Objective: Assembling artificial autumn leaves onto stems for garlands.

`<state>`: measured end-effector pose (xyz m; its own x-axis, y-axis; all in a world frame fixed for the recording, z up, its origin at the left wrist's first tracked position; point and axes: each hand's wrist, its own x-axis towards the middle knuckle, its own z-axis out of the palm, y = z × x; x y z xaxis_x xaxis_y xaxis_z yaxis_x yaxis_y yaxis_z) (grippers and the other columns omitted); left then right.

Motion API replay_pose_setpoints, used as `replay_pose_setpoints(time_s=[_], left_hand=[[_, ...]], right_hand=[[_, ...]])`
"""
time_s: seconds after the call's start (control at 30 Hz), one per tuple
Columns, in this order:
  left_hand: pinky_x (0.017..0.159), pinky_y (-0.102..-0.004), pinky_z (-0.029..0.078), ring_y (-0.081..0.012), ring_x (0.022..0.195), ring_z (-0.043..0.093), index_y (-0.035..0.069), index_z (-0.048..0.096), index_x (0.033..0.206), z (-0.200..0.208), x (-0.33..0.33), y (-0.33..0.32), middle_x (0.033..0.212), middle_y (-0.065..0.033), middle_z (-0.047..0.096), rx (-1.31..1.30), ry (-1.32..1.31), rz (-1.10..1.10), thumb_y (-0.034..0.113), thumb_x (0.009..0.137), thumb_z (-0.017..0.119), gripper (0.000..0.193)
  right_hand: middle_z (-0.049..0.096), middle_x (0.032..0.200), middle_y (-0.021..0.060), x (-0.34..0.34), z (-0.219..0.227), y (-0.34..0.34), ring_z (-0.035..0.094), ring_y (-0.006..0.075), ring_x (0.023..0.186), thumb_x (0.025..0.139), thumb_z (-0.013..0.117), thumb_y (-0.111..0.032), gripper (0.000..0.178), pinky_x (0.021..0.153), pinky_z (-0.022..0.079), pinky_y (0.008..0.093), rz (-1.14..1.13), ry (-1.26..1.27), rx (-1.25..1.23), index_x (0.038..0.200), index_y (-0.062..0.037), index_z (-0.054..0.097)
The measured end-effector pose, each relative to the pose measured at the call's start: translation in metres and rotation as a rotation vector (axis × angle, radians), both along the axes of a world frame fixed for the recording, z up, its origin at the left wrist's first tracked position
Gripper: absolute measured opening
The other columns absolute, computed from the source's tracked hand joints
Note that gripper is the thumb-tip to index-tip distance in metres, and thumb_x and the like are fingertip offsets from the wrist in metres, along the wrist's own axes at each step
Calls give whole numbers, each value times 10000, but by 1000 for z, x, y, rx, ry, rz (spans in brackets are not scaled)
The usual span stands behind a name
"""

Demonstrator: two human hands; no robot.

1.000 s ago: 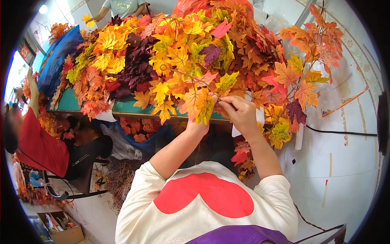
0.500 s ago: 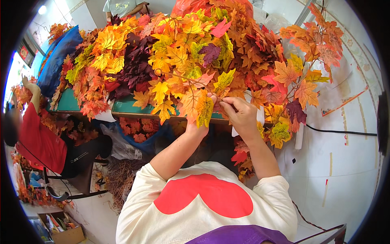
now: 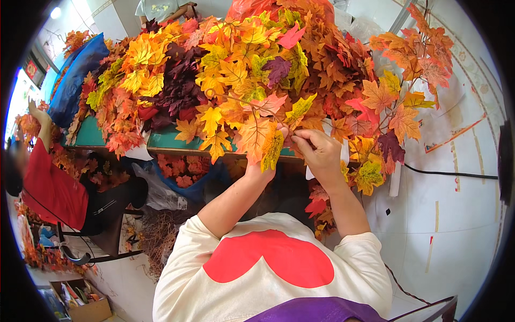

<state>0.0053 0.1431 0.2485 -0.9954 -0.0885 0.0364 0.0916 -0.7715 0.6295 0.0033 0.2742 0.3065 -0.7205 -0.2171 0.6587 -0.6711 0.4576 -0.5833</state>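
An artificial maple leaf garland (image 3: 255, 135) with orange, yellow and green-spotted leaves stretches across the front of the leaf pile. My left hand (image 3: 260, 170) grips its thin stem from below; hanging leaves cover most of those fingers. Just to the right, my right hand (image 3: 322, 153) is closed in a pinch at the same stem, thumb against forefinger, close to the left fingertips. From there the garland runs on to the right, where a leafy branch (image 3: 403, 124) rises and more leaves (image 3: 370, 177) hang down. The exact spot between my fingertips is too small to make out.
Heaped leaves (image 3: 177, 80) in yellow, red and dark purple cover the green table (image 3: 177, 140). A blue plastic bag (image 3: 80, 78) stands at its left end. A person in a red top (image 3: 59, 182) sits at left; another person (image 3: 161, 9) is at the back. A black cable (image 3: 450, 174) runs right.
The green-spotted leaves by my hands have turned and shifted slightly. My two hands stay almost in place, the fingertips still together at the stem.
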Motion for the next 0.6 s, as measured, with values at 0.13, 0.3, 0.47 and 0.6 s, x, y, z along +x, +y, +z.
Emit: replay_pose_setpoints(time_s=[0.13,0.3,0.47,0.6], left_hand=[[721,-267,475,-138,815,570,73,527,925,13,7,3,896,-25,570,19,0,-14,94,836,596,114],[731,-277,473,-137,817,566,76,523,932,8,7,1,906,-21,566,16,24,-31,107,842,587,115],[760,-303,473,-139,837,565,76,528,948,1,3,2,913,-17,571,74,49,-58,110,847,584,121],[791,-320,477,-144,860,567,85,536,966,-1,4,0,934,-18,581,86,25,-90,118,850,586,130]], right_hand=[[627,713,111,1,0,0,607,254,628,724,681,-63,103,558,461,318,-34,16,33,787,-16,614],[624,703,104,0,0,-1,605,255,628,722,680,-64,102,555,459,317,-48,79,89,781,-16,611],[625,706,108,-1,-3,0,602,259,627,726,675,-70,97,567,458,327,-16,35,0,769,-15,608],[627,706,109,-2,-3,0,601,259,626,733,670,-81,94,565,451,324,-42,58,28,764,-16,610]])
